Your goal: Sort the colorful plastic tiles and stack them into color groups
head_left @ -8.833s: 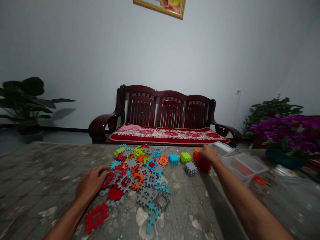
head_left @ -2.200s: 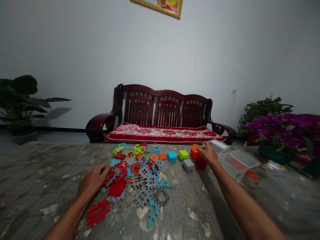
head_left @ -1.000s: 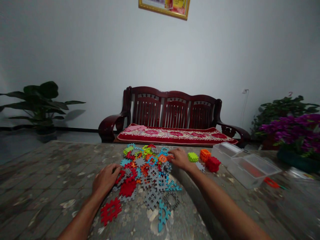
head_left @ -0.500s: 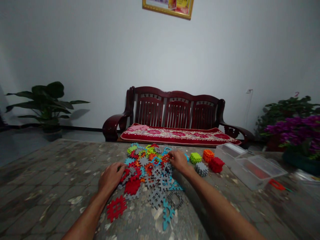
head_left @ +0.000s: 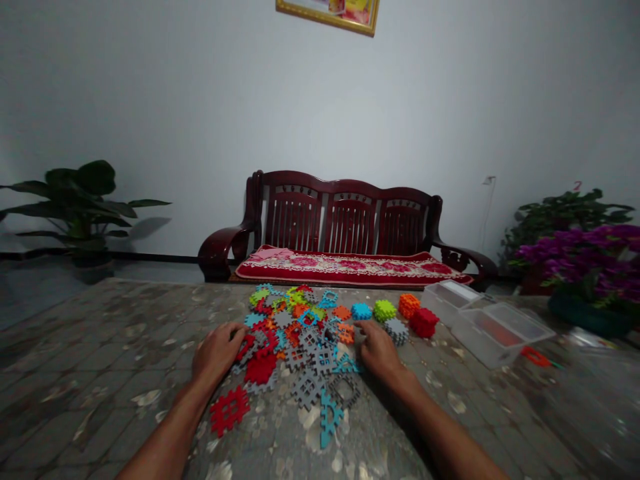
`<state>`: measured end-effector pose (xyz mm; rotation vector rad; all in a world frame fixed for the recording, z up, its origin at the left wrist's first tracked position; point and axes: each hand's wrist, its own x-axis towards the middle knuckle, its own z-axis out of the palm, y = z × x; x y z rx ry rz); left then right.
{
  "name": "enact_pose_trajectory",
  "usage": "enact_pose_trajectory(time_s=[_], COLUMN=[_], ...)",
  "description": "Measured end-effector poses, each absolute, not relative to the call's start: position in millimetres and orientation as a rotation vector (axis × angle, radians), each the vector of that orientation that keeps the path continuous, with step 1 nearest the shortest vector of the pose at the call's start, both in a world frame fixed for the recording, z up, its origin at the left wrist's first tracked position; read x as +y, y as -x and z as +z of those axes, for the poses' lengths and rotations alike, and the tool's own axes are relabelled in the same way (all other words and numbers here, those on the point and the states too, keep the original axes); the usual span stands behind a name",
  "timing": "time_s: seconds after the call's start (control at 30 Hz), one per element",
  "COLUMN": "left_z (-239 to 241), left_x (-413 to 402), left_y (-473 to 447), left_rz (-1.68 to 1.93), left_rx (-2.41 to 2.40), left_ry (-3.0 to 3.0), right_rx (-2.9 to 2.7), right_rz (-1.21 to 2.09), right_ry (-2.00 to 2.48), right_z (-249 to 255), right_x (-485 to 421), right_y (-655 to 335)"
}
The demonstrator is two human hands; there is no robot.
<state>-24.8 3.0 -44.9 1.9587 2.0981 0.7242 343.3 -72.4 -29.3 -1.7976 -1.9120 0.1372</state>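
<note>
A heap of toothed, flat plastic building pieces [head_left: 283, 320] in red, grey, blue, green and orange lies spread on the table. My left hand [head_left: 219, 350] rests at the heap's left edge, fingers loosely bent beside a red piece [head_left: 245, 348]; its fingertips are partly hidden. On the other side, my right hand [head_left: 380, 350] is low over the table with its index finger and thumb apart, close to an orange piece [head_left: 345, 333]. Grey pieces [head_left: 307, 388] and a blue triangular piece [head_left: 329, 419] lie nearer me. A red square piece [head_left: 229, 410] sits apart at front left.
Sorted stacks stand right of the heap: blue [head_left: 361, 311], green [head_left: 385, 310], grey [head_left: 397, 331], orange [head_left: 409, 305] and red [head_left: 424, 323]. Beyond them is an open clear plastic box [head_left: 490, 347]. An orange-handled tool [head_left: 535, 356] and purple flowers [head_left: 595, 260] are farther right.
My right hand has drawn back from the heap's far right part towards me and to the right, uncovering orange pieces and the blue stack. My left hand stays by the red pieces.
</note>
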Motion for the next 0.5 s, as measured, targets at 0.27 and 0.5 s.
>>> enact_pose_trajectory(time_s=[0.27, 0.5], left_z=[-45.2, -46.1], left_x=[3.5, 4.3], left_y=[25.1, 25.5], left_rz=[0.73, 0.708], left_rx=[2.094, 2.091], left_ry=[-1.957, -1.957], right_rx=[-2.03, -2.022], right_rz=[0.079, 0.179], right_ry=[1.875, 1.933], right_z=[-25.0, -24.7], right_x=[-65.7, -63.6], right_y=[-333.2, -333.6])
